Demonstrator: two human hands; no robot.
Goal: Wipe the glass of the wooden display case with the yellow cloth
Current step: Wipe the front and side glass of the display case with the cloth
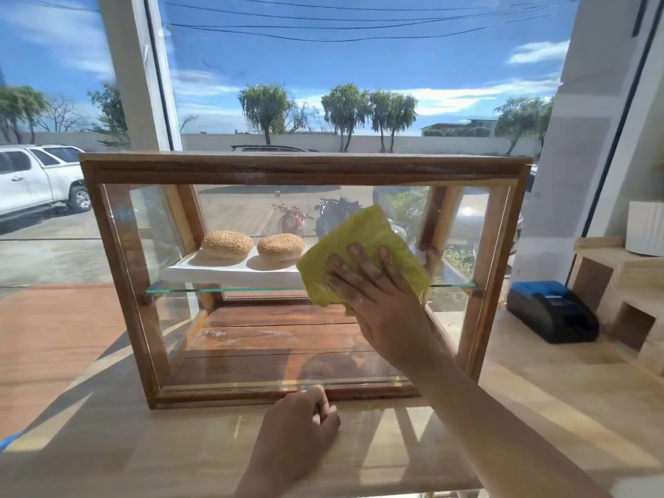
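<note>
A wooden display case (305, 167) with glass panes stands on a light wooden counter in front of me. My right hand (377, 292) lies flat on the yellow cloth (359, 231) and presses it against the front glass, right of the middle, at the height of the glass shelf. My left hand (301, 422) rests on the counter with its fingers curled, touching the case's bottom front rail. Inside, two sesame buns (227, 243) sit on a white tray (230, 273) on the glass shelf.
A black and blue receipt printer (553, 310) sits on the counter to the right of the case. Beyond it stands a pale wooden shelf unit (625, 282) with a white holder on top. A big window is right behind the case.
</note>
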